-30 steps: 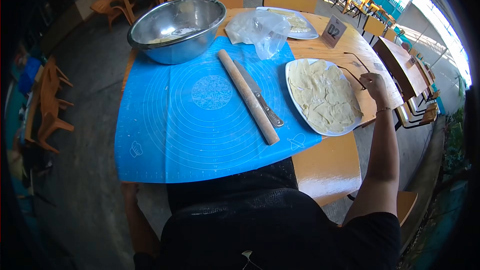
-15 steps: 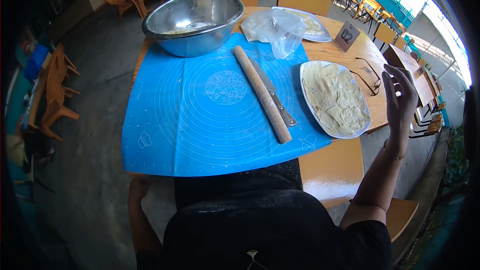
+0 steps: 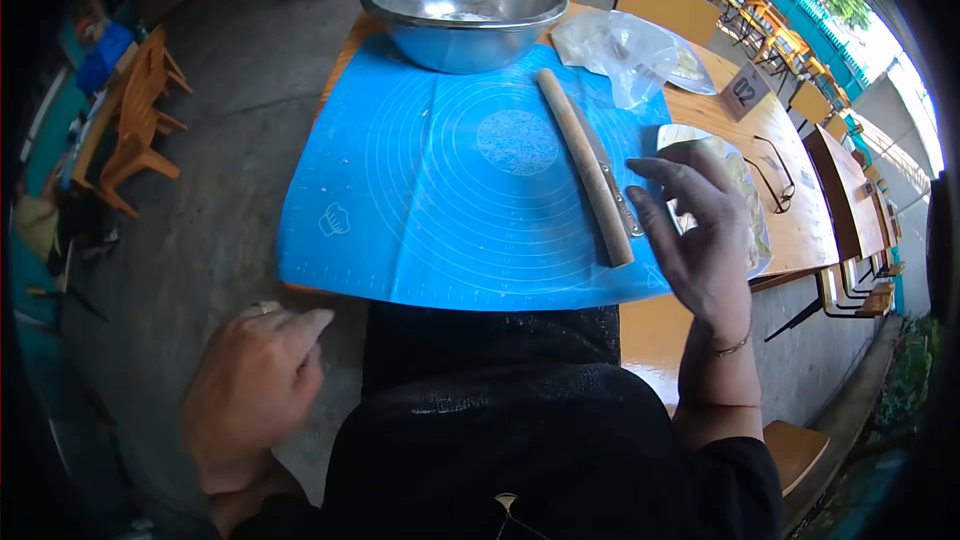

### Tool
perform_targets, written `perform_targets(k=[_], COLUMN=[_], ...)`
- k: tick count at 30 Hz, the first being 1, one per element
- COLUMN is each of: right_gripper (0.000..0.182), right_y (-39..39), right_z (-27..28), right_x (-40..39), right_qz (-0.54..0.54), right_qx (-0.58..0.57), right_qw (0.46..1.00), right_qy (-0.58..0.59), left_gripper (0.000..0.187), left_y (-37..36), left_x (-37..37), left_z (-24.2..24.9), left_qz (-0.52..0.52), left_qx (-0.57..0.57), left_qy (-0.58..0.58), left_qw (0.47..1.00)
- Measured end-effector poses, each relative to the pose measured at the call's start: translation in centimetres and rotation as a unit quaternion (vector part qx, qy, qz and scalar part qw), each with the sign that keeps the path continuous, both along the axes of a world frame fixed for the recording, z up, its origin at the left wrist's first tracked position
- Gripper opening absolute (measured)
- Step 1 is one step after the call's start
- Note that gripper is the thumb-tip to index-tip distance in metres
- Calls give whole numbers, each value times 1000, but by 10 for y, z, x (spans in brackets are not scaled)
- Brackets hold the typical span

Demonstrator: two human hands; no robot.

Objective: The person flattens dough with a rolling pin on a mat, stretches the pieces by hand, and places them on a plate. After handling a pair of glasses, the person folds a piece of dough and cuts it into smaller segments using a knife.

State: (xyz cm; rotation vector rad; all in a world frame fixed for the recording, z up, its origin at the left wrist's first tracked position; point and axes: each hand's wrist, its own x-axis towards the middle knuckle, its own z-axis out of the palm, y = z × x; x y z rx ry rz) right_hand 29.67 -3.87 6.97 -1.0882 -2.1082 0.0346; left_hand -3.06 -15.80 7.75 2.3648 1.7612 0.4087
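My right hand (image 3: 700, 225) hovers over the left part of an oval white plate (image 3: 668, 134), thumb and fingers apart with nothing between them. The hand hides much of the flat, pale dough sheets (image 3: 757, 223) piled on that plate. Just left of it, a wooden rolling pin (image 3: 585, 168) lies on the blue silicone mat (image 3: 370, 190), with a knife (image 3: 622, 208) alongside. My left hand (image 3: 255, 380), wearing a ring, is raised in front of the table's near left edge. Its fingers are curled in and no object shows in it.
A large steel bowl (image 3: 460, 45) stands at the mat's back edge. Right of it lie a clear plastic bag (image 3: 635, 50) and a second plate (image 3: 700, 82). A number card (image 3: 745, 92) and eyeglasses (image 3: 780, 185) rest on the wooden table (image 3: 810, 230). Chairs surround it.
My right hand has moved left and down from beside the eyeglasses to over the dough plate. My left hand has come up from below the table edge. The view has shifted.
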Motion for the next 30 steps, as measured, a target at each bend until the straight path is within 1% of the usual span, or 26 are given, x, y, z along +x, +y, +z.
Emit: perform_targets(k=[1,2,4,5,7,8,9,10,11,12,13,14,15,16,17,18,19,20,21,22,23,24,26,27,28,30], right_gripper=[18,16,14,13,13,14,16,20,20,27,37,55,55,54,53,53,55,58,58,68,82,82,85,85,85,85], right_y=[1,0,-1,-1,3,8,12,16,17,19,22,29,33,36,39,44,50,52,50,47,46,54,77,81,83,73], right_z=[-6,-10,-15,-18,-24,-27,-28,-28,-28,-28,-28,-32,-28,-21,-12,-1,11,23,33,44,50,50,43,45,49,59], right_x=[-8,-16,-20,-19,-15,-8,-4,-4,-6,-11,-16,-19,-27,-38,-49,-57,-66,-76,-87,-100,-115,-132,-172,-192,-211,-249], right_qz=[28,43,59,47,33,-24,-80,-120,-118,-85,-51,-35,-32,-16,-1,0,66,133,138,197,257,264,244,251,268,296], right_qx=[-7,-6,-5,-20,-36,-70,-104,-104,-104,-62,-19,62,62,120,178,178,131,83,86,49,12,14,-62,-65,-68,-72], right_qw=[999,999,998,998,998,997,991,982,982,992,998,995,996,992,984,983,983,972,971,963,951,949,964,962,957,949], right_qy=[18,24,30,28,29,-5,-39,-100,-103,-71,-37,-64,-62,-15,33,35,106,176,177,177,173,172,91,89,89,85], left_gripper=[15,15,11,11,16,16,15,15,23,31,31,41,52,52,62,73,83,86,89,89,90,92,93,94,94,94], left_y=[1,4,10,10,11,11,8,8,16,32,49,66,79,86,92,97,102,109,117,122,126,128,124,121,119,113], left_x=[10,13,16,14,-1,-18,-40,-48,-51,-53,-57,-62,-66,-67,-64,-57,-35,-34,-35,-36,-39,-43,-57,-66,-76,-96], left_z=[8,12,16,16,11,8,2,-1,-6,-6,-13,-24,-29,-29,-27,-24,-16,-17,-21,-23,-26,-28,-32,-36,-40,-50], left_qz=[-34,-31,-105,-104,-119,-120,-22,78,187,295,298,247,190,192,116,31,29,-4,-39,-41,-47,-52,-43,-37,-32,8], left_qx=[47,47,42,41,61,59,120,178,198,217,221,295,362,364,283,180,135,75,15,21,7,-7,9,19,26,53], left_qy=[3,3,-76,-76,-117,-117,-65,-13,-71,-127,-126,-247,-360,-357,-583,-768,-809,-844,-872,-871,-884,-897,-903,-909,-909,-918], left_qw=[998,998,991,991,984,984,990,981,960,922,920,889,839,838,753,614,571,531,488,489,464,440,427,415,415,392])
